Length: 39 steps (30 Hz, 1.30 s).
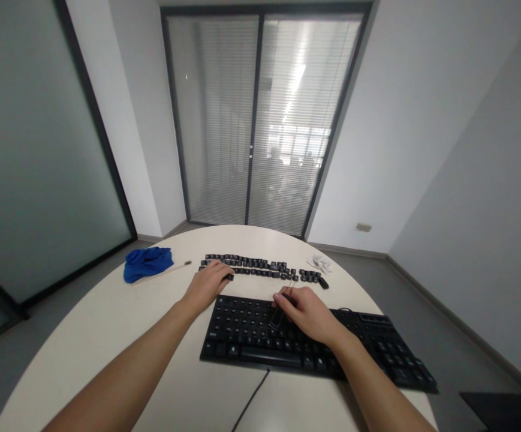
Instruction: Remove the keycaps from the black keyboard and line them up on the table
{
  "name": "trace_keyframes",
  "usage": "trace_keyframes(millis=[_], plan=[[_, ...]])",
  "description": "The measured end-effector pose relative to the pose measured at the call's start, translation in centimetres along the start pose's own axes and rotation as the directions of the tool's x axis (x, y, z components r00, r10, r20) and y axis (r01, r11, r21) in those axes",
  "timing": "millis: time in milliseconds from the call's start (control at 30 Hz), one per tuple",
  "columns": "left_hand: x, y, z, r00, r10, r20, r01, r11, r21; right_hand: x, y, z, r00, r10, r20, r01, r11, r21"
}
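Observation:
A black keyboard (260, 345) lies on the round table, its space bar towards me. Beyond it, loose black keycaps (253, 262) are set out in rows. My left hand (213, 279) rests at the left end of the nearest row, its fingertips closed around a black keycap (229, 276). Over the middle of the keyboard, my right hand (303, 309) grips a keycap puller (289, 298) with a dark handle and thin wire loops. The hand hides part of the tool and the keys beneath.
A blue cloth (147, 264) lies at the table's left, with a thin brush (170, 271) beside it. Crumpled white tissue (319, 264) sits at the far right. The keyboard's cable (251, 399) runs towards me. A dark flat object (507, 411) shows at lower right.

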State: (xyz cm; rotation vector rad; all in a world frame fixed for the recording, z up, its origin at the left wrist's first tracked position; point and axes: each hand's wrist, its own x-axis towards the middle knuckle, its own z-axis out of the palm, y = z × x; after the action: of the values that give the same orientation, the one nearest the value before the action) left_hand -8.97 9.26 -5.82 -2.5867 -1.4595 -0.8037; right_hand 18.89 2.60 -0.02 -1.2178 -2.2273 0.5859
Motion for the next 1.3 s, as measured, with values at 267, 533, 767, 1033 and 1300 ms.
trace_keyframes(millis=[267,533,767,1033,1300], plan=[[0.0,0.6,-0.7,0.984,-0.038,-0.175,0.005,0.983,-0.181,0.0,0.4,0.0,0.996,-0.033,0.077,0.032,0.999,0.006],[0.0,7.1,-3.8,0.971,0.131,0.202,-0.020,0.880,-0.475,-0.1,1.0,0.3,0.991,-0.072,0.114,0.068,0.997,0.045],[-1.0,10.3,-4.3,0.874,0.261,0.411,-0.036,0.876,-0.480,-0.4,0.8,0.4,0.982,-0.146,0.118,0.137,0.987,0.081],[-1.6,10.3,-2.5,0.805,0.223,0.550,-0.012,0.933,-0.360,-0.4,0.3,0.3,0.979,-0.167,0.115,0.154,0.981,0.116],[-1.7,9.8,-1.9,0.808,0.233,0.541,-0.026,0.932,-0.362,-0.4,0.6,0.2,0.983,-0.125,0.132,0.111,0.988,0.107]])
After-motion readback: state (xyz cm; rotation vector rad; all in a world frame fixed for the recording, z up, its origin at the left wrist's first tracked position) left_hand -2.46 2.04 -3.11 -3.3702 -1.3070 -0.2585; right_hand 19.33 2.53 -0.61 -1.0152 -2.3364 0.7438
